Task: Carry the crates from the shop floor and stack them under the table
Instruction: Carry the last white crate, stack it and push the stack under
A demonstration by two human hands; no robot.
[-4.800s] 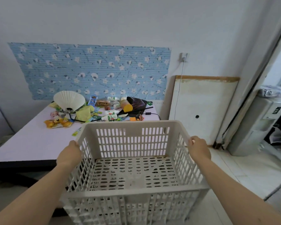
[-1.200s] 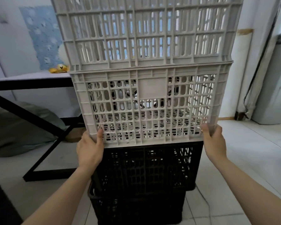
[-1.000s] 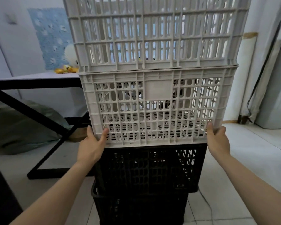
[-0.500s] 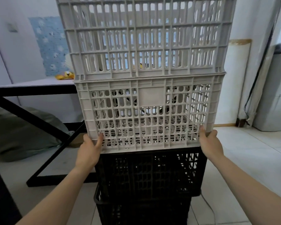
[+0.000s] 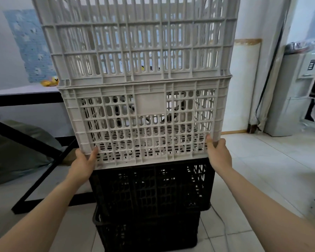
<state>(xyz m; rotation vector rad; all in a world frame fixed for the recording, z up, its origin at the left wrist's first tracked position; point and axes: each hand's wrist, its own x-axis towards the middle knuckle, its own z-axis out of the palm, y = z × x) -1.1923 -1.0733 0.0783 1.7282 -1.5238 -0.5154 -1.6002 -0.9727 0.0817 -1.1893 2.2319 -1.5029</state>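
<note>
A tall stack of crates stands on the tiled floor before me. Two black crates form the bottom. On them sits a white lattice crate, and a second white crate tops it, reaching past the frame's upper edge. My left hand grips the lower left corner of the lower white crate, thumb on its front. My right hand grips its lower right corner the same way. The table, black-framed with a pale top, stands to the left, just behind the stack.
A dark green bag lies under the table behind its slanted black legs. A white board leans on the wall at right. A grey cabinet unit stands at far right. A thin cable runs over the tiles by the stack.
I set the carried white crate on top of the stack. In the last second both hands stayed at the lower white crate's bottom corners; the view shifted slightly.
</note>
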